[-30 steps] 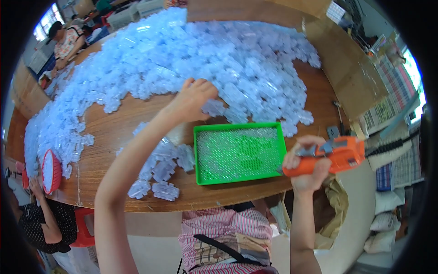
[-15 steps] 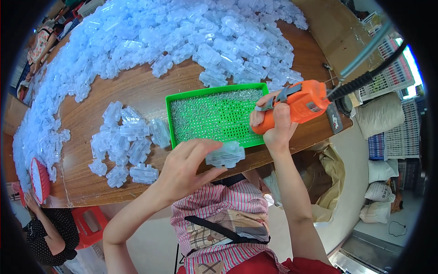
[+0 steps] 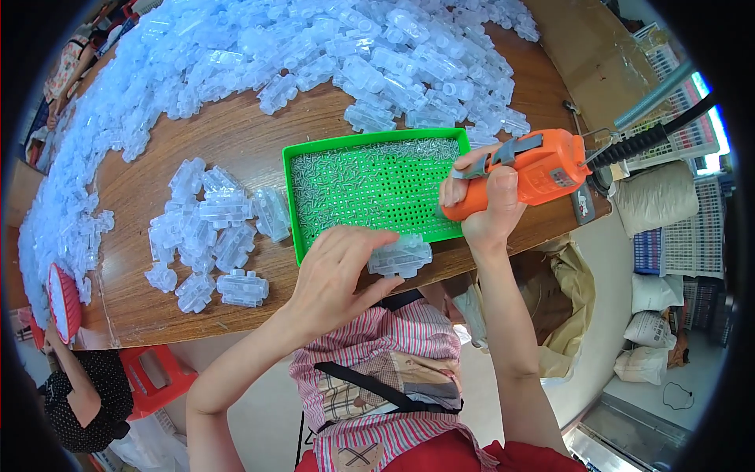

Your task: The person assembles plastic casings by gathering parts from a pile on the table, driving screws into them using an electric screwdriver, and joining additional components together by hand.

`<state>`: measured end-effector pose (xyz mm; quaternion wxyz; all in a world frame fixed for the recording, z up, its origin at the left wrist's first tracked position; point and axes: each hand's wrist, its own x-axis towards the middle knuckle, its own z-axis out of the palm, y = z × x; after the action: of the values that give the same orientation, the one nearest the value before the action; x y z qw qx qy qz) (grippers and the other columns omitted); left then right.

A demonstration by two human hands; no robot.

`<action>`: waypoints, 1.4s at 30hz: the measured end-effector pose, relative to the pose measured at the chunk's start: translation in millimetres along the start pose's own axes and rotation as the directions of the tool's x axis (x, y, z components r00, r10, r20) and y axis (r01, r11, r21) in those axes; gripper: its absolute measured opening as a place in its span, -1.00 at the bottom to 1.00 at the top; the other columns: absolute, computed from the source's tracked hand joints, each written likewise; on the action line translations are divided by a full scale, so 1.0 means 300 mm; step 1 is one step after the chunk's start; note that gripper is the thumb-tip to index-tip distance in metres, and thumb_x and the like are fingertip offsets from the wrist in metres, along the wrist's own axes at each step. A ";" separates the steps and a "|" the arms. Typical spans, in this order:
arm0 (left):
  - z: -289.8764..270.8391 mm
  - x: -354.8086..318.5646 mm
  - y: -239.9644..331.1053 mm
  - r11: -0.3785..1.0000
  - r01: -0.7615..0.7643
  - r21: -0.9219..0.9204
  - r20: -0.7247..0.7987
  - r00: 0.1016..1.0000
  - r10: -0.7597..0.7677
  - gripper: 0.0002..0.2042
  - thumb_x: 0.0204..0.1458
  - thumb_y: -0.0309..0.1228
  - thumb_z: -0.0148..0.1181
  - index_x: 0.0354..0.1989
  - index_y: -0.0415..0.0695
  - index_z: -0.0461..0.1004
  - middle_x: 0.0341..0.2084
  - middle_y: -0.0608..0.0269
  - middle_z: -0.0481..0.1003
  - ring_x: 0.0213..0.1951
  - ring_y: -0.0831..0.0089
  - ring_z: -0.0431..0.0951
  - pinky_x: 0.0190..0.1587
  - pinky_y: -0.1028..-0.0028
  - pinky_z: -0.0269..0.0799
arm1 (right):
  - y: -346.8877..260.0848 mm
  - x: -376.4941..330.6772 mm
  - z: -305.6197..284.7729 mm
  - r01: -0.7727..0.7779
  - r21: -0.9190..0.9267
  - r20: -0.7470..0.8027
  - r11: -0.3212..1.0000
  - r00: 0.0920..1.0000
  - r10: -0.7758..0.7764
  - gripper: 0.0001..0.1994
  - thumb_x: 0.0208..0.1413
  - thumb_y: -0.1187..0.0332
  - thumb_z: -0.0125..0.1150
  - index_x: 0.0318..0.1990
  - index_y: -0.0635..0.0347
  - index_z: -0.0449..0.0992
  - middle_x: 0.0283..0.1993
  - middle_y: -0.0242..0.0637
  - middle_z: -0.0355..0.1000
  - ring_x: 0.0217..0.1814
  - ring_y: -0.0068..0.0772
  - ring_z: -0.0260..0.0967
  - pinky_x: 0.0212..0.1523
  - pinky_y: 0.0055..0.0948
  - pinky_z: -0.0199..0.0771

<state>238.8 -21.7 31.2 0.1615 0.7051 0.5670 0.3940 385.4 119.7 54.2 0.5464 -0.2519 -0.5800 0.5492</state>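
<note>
My right hand [image 3: 489, 193] is wrapped around an orange electric screwdriver [image 3: 543, 175], whose tip end points left over a green perforated tray [image 3: 292, 206]. Small metal screws [image 3: 334, 185] cover much of that tray, thickest on its left and far sides. Close to the tray's near edge, my left hand [image 3: 338, 267] pinches a clear plastic housing [image 3: 401, 256] between thumb and fingers. Left of the tray lies a loose group of similar clear plastic parts [image 3: 222, 206] on the wooden table [image 3: 236, 134].
A large heap of clear plastic parts [image 3: 259, 59] spreads across the far and left table. A black coiled cord [image 3: 629, 145] runs from the screwdriver to the upper right. A red basket [image 3: 64, 303] and another person's arm [image 3: 75, 377] are at the left. White sacks [image 3: 657, 291] stand at right.
Both hands have shifted slightly right in the view, still with the plastic housing and the screwdriver. The tray and parts appear a little higher as the view shifts.
</note>
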 end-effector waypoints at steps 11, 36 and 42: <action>0.019 -0.025 -0.002 0.996 0.070 -0.053 -0.070 0.995 -0.073 -0.30 -0.27 -0.36 0.47 0.10 -0.14 0.25 -0.16 0.24 0.54 -0.01 0.24 0.47 0.01 0.31 0.36 | -0.221 -0.027 -0.012 0.099 0.333 0.309 0.938 0.928 -0.208 -0.16 -0.07 -0.50 -0.09 -0.18 0.28 0.37 -0.56 -0.34 0.30 -0.56 -0.44 0.27 -0.56 -0.42 0.35; -0.074 0.087 0.179 0.899 0.047 0.434 0.067 0.994 -0.085 -0.32 -0.19 -0.59 0.19 0.22 -0.06 0.18 -0.35 0.23 0.38 -0.21 0.23 0.37 -0.12 0.29 0.26 | -0.252 -0.026 -0.030 0.214 0.191 0.117 0.958 0.964 -0.239 -0.21 0.02 -0.45 -0.17 -0.20 0.26 0.36 -0.63 -0.36 0.22 -0.64 -0.49 0.18 -0.64 -0.50 0.30; -0.021 0.048 0.070 1.000 0.022 -0.009 -0.001 1.000 -0.022 -0.19 -0.25 -0.54 0.34 0.27 -0.03 0.10 -0.23 0.23 0.45 -0.09 0.24 0.43 -0.03 0.28 0.25 | -0.261 -0.033 -0.033 0.224 0.226 0.167 0.948 0.950 -0.264 -0.20 0.00 -0.47 -0.16 -0.21 0.27 0.36 -0.62 -0.35 0.23 -0.64 -0.48 0.19 -0.64 -0.46 0.32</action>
<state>248.8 -16.3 54.8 0.1685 0.6979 0.5731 0.3951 421.2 93.3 120.2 0.5737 -0.0654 -0.5982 0.5557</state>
